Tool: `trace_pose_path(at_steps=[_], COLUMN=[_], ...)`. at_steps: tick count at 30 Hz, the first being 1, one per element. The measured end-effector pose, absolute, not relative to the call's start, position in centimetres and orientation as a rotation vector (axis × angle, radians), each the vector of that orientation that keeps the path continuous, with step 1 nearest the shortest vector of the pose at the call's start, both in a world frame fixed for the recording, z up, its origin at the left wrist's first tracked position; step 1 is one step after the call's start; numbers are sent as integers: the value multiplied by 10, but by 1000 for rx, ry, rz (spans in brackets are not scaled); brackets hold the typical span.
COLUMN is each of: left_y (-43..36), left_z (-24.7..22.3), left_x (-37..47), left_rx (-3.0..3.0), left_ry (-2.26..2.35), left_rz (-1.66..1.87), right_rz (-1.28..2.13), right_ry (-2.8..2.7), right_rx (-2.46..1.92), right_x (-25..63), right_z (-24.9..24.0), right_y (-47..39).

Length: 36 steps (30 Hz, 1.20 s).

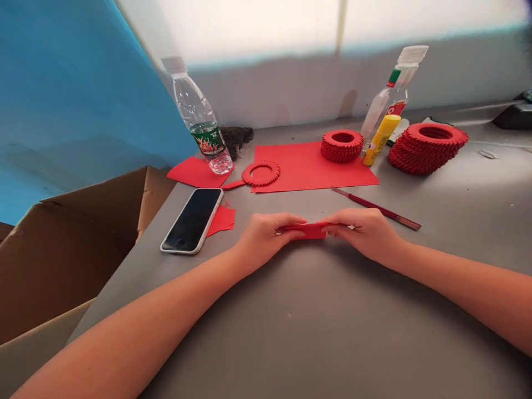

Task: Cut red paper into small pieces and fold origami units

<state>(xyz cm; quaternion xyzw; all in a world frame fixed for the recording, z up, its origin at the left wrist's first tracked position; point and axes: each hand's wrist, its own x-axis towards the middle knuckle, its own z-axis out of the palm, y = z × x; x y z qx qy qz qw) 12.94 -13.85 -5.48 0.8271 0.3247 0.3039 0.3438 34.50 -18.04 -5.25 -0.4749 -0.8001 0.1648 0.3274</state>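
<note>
Between my two hands, just above the grey table, is a small folded piece of red paper point(312, 230). My left hand point(270, 235) pinches its left end between thumb and fingers. At the other end, my right hand point(361, 226) grips it the same way. Beyond my hands lies a large red sheet point(299, 166), with a ring of folded red paper point(261, 173) at its left edge and a stacked red ring point(341, 146) on its right part. A dark red craft knife point(376, 208) rests near my right hand.
A phone point(193, 220) covers part of a red scrap point(221, 219) on the left. Behind stand a water bottle point(202, 119), a glue stick point(381, 140), a glass bottle point(394, 91) and a taller red ring stack point(428, 147). A cardboard box point(78, 249) adjoins the table's left edge.
</note>
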Motion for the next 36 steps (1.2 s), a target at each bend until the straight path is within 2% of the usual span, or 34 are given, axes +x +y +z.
trace_pose_path(at_steps=[6, 11, 22, 29, 36], left_y=[-133, -135, -137, -137, -138], left_z=[-52, -50, -51, -38, -37], left_x=[125, 122, 121, 121, 120], left_rx=[2131, 2406, 2668, 2608, 2532], left_ry=[737, 663, 674, 438, 515], left_rz=[747, 928, 1175, 990, 978], right_rz=[79, -67, -117, -153, -43], right_ry=[-2027, -2030, -2037, -2054, -2059], right_rx=[-1106, -978, -902, -923, -958], right_x=[349, 346, 343, 344, 345], right_z=[-47, -43, -40, -41, -42], right_y=[-185, -189, -192, -190, -190])
